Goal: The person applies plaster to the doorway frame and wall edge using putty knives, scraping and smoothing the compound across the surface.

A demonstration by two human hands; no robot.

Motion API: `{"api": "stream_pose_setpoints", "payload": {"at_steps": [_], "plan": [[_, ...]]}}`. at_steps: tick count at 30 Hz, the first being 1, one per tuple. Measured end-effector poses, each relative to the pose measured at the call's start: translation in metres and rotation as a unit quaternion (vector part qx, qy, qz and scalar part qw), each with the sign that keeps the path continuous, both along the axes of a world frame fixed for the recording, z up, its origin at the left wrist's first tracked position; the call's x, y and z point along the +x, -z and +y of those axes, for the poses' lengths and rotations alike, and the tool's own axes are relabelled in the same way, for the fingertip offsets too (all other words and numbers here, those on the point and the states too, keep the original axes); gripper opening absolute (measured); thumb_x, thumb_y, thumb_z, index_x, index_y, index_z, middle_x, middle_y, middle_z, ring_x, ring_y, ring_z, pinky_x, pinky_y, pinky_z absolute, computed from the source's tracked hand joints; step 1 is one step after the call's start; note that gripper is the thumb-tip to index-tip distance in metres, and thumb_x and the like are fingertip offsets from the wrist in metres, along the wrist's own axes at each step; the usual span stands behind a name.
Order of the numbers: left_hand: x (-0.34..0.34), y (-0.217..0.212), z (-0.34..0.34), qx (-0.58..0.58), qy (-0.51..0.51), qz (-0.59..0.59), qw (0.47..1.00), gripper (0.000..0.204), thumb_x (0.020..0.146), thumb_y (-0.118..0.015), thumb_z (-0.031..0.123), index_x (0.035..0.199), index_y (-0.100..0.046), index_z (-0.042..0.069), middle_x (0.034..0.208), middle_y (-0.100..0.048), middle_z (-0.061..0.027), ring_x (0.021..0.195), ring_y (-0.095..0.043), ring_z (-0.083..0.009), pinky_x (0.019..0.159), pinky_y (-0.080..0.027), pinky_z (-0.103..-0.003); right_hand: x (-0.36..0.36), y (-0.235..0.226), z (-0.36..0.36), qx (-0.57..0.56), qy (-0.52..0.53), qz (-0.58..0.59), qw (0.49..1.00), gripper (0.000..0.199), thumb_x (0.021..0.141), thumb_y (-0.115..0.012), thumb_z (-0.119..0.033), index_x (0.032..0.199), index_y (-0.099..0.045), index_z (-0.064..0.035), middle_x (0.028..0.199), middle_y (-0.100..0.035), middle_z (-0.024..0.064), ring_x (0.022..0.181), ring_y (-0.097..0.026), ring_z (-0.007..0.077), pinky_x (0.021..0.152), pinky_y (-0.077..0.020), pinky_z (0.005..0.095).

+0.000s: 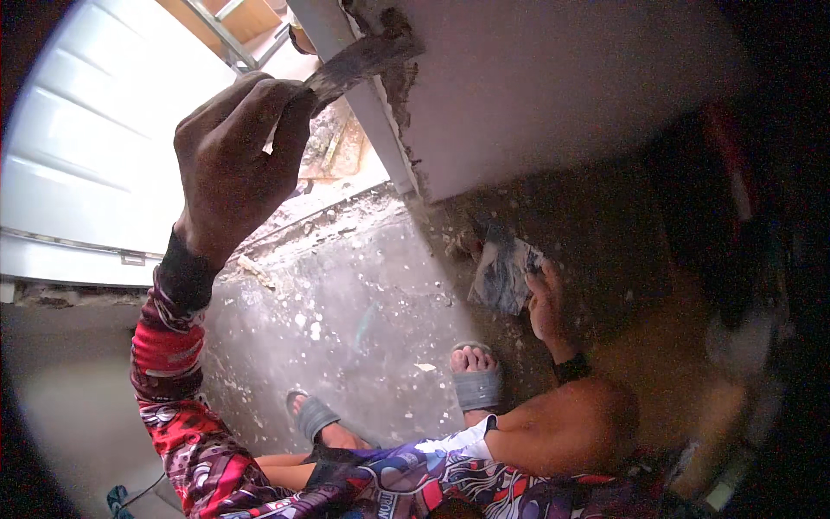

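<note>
Your left hand (pixel 233 156) is closed around the scraper (pixel 363 65), blade at the wall corner (pixel 402 95), where rough patches remain. Your right hand (pixel 549 307) grips a board (pixel 504 275) near the floor (pixel 363 303).

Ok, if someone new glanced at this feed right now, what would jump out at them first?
First the raised left hand at upper left, closed around a putty knife whose grey-smeared blade meets the chipped edge of the white wall corner. Next, lower right, the right hand holds a crumpled paper down by the wall's base. Below them lies a dusty concrete floor with the person's feet in grey sandals.
</note>
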State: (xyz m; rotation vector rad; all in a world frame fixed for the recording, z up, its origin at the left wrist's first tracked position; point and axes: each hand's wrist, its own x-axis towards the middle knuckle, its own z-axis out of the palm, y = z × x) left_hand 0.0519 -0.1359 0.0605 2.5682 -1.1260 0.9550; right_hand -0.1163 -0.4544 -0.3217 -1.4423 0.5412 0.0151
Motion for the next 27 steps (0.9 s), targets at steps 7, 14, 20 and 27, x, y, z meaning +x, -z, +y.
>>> {"api": "stream_pose_setpoints", "payload": {"at_steps": [7,14,20,27], "plan": [[0.005,-0.045,0.007,0.01,-0.022,-0.021,0.999,0.007,0.085,-0.07,0.007,0.089,-0.069,0.002,0.076,-0.068,-0.0122,0.064,-0.069,-0.0223,0.059,-0.053,-0.03,0.003,-0.028,0.007,-0.01,-0.034,0.002,0.999,0.063,0.092,-0.061,-0.022,0.147,-0.038,-0.0033,0.107,-0.058,-0.0004,0.064,-0.042,0.0034,0.053,-0.0353,0.0195],[0.017,-0.081,0.007,0.233,-0.039,-0.177,0.955,0.02,0.085,-0.07,0.015,0.104,-0.071,0.011,0.086,-0.073,-0.0066,0.069,-0.07,-0.0228,0.063,-0.056,-0.031,-0.007,-0.01,-0.013,-0.067,-0.077,-0.044,0.994,0.059,0.093,-0.059,-0.02,0.145,-0.039,-0.001,0.121,-0.058,0.0024,0.071,-0.045,0.0036,0.054,-0.0352,0.0185],[0.022,-0.105,0.035,0.193,-0.083,-0.141,0.968,0.014,0.086,-0.065,0.008,0.099,-0.07,0.01,0.083,-0.07,-0.0071,0.07,-0.067,-0.0221,0.065,-0.055,-0.032,0.007,-0.027,0.011,0.074,0.008,-0.023,0.997,0.055,0.093,-0.059,-0.017,0.143,-0.042,-0.0017,0.125,-0.055,0.0049,0.086,-0.05,0.007,0.063,-0.0412,0.0204],[-0.009,-0.064,0.077,0.001,-0.116,0.026,0.993,0.013,0.089,-0.059,0.001,0.097,-0.069,0.002,0.078,-0.068,-0.0093,0.071,-0.065,-0.0194,0.069,-0.054,-0.032,0.023,-0.088,0.007,0.04,-0.062,0.091,0.993,0.051,0.092,-0.059,-0.01,0.14,-0.045,-0.0007,0.128,-0.058,0.0119,0.097,-0.057,0.0144,0.078,-0.0497,0.0257]]}}
